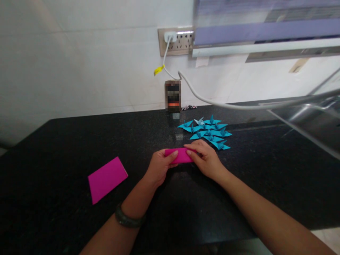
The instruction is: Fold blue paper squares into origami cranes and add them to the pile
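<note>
A folded piece of pink paper (182, 156) is held between my two hands over the black countertop. My left hand (160, 163) grips its left end, thumb on top. The right end is pinched by my right hand (205, 157), with the thumb on the front face and fingers along the upper edge. Just beyond my right hand lie several blue origami cranes (209, 132), one of them paler (199, 121). To the left of my left arm rests a stack of pink paper (107, 180), flat on the counter.
The black countertop (66, 148) meets a white tiled wall. A small box with a blurred front (173, 95) stands against the wall. From the wall socket (183, 41), a white cable (202, 99) runs right, above a metal sink (313, 117).
</note>
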{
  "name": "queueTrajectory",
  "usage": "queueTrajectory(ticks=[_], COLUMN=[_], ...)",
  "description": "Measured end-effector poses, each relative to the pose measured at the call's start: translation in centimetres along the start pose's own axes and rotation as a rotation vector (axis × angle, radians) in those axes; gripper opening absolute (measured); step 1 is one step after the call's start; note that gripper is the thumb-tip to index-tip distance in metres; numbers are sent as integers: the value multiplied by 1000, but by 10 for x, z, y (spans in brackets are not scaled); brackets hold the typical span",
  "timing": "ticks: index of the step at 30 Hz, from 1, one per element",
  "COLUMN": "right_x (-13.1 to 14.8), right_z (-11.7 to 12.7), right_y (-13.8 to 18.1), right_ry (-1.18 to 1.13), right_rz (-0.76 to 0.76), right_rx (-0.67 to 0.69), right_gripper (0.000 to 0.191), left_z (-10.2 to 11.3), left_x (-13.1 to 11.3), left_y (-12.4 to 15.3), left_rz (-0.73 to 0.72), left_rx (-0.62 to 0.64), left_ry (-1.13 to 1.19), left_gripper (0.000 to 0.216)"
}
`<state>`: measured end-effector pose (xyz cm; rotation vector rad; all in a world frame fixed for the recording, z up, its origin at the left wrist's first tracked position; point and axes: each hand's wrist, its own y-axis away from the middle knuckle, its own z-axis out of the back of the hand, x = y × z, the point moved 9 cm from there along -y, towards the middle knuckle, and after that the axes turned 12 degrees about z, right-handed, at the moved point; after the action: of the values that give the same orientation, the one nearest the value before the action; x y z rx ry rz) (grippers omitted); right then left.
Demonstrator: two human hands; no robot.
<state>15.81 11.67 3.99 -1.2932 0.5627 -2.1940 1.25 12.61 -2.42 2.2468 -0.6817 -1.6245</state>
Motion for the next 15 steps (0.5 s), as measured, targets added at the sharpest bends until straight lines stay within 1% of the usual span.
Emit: queueTrajectory(ticks=[2,8,12,15], right_x=[3,4,5,8], right_z=[-1,-5,-2,-6], right_y=[0,0,-1,-1], right_ry=[42,48,39,69], right_rz=[39,49,70,101], right_rx=[23,56,31,90], right_gripper=[21,21,25,25], left_z=[-1,-3,-3,-2], left_x=[0,1,1,0], left_y=[0,1,1,1], left_rz=[1,0,-7,-7], left_rx=[1,16,14,4], left_ry=[-5,-20,-35,-50], left_gripper=[23,24,25,25])
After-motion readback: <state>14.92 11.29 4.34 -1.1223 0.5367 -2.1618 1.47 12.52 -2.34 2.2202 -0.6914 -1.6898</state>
